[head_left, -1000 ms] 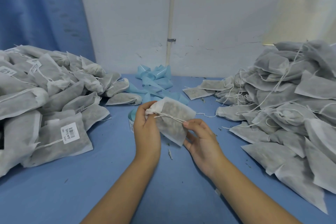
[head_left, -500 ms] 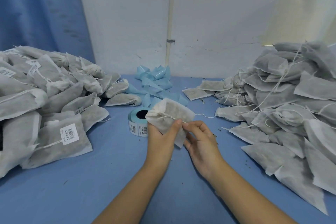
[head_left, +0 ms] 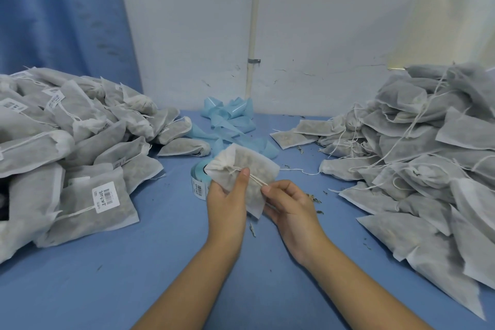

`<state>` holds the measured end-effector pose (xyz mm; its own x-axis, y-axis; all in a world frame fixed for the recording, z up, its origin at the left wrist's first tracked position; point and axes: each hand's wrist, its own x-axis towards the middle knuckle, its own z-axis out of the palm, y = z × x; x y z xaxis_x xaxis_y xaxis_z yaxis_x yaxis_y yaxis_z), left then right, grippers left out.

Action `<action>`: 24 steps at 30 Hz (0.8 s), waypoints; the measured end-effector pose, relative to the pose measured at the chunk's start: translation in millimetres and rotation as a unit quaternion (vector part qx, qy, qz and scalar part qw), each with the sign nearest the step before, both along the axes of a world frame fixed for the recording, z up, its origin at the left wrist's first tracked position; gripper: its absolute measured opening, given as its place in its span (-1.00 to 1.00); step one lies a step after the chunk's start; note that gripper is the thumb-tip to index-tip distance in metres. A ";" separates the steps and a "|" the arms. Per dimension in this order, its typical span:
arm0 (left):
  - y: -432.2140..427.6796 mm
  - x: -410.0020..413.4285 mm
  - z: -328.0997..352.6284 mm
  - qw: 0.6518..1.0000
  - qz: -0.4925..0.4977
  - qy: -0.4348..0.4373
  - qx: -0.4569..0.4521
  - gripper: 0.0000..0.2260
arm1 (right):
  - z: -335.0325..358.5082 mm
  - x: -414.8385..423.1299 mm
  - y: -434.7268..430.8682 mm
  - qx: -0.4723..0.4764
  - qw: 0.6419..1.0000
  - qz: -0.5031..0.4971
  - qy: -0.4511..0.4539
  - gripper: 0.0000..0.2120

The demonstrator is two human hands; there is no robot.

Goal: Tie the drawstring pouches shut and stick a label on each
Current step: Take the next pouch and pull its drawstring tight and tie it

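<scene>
Over the middle of the blue-covered desk, both hands hold up one white non-woven drawstring pouch filled with dark dried matter, its gathered neck pointing far and left. The left hand grips the pouch from behind with curled fingers, and its thumb presses on the front just below the puckered neck. The right hand pinches the free end of the cream drawstring between thumb and forefinger, so that the cord runs taut from the neck across the front of the pouch. Its other fingers curl under the pouch's near corner. Just behind the pouch and partly hidden by it, a roll of white barcode labels on pale blue backing stands on the desk. Farther back, against the white wall, lies a loose tangle of pale blue backing strip. On the left is a heap of tied pouches, several bearing white barcode stickers, the plainest being a white barcode sticker on the nearest pouch. On the right is a bigger heap of unlabelled pouches, their strings trailing loose. Small dark crumbs are scattered over the desk near the right hand. A blue curtain hangs at the far left.
</scene>
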<state>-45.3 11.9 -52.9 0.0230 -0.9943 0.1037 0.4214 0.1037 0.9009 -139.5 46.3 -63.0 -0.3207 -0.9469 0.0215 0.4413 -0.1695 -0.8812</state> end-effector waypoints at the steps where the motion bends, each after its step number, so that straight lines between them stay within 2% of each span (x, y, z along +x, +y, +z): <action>1: -1.1 1.7 1.3 1.000 0.006 -0.004 -0.001 -0.94 | -1.2 1.0 -0.9 0.000 1.000 -0.004 0.017 -0.86; 4: -7.8 9.7 6.8 0.999 0.030 -0.018 -0.011 -0.95 | -4.0 4.5 -5.9 0.038 0.995 -0.037 0.087 -0.85; 7: -18.7 21.8 10.9 0.997 0.052 -0.046 -0.012 -0.90 | -4.6 6.4 -10.5 0.086 0.953 -0.045 0.287 -0.67; 10: -26.2 36.1 7.1 0.995 0.045 -0.089 -0.030 -0.83 | -3.5 8.7 -17.9 0.097 0.862 -0.048 0.495 -0.37; 12: -27.7 47.3 1.9 0.987 0.037 -0.141 -0.068 -0.89 | -3.8 11.4 -25.0 0.101 0.793 -0.055 0.598 -0.25; 14: -29.7 57.7 -3.4 0.977 0.026 -0.183 -0.103 -0.81 | -5.3 15.7 -29.8 0.085 0.721 -0.062 0.685 -0.26; 16: -34.1 65.7 -6.7 0.972 0.013 -0.206 -0.115 -0.67 | -8.0 18.0 -30.8 0.078 0.676 -0.067 0.730 -0.34; 18: -39.2 72.4 -9.1 0.970 -0.007 -0.216 -0.112 -0.60 | -10.3 16.9 -30.0 0.077 0.684 -0.077 0.721 -0.46; 21: -42.5 78.1 -10.6 0.956 -0.057 -0.259 -0.125 -0.54 | -8.5 14.1 -26.0 0.067 0.736 -0.096 0.667 -0.72; 24: -43.6 78.8 -13.0 0.929 -0.074 -0.328 -0.152 -0.49 | -6.1 10.2 -23.7 0.034 0.744 -0.113 0.658 -0.88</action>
<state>33.5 -31.7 -65.9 -0.2785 -0.9044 0.3233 -0.1786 0.3795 0.9078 -129.2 22.6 -69.1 -0.2145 -0.8856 0.4118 -0.8440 -0.0441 -0.5345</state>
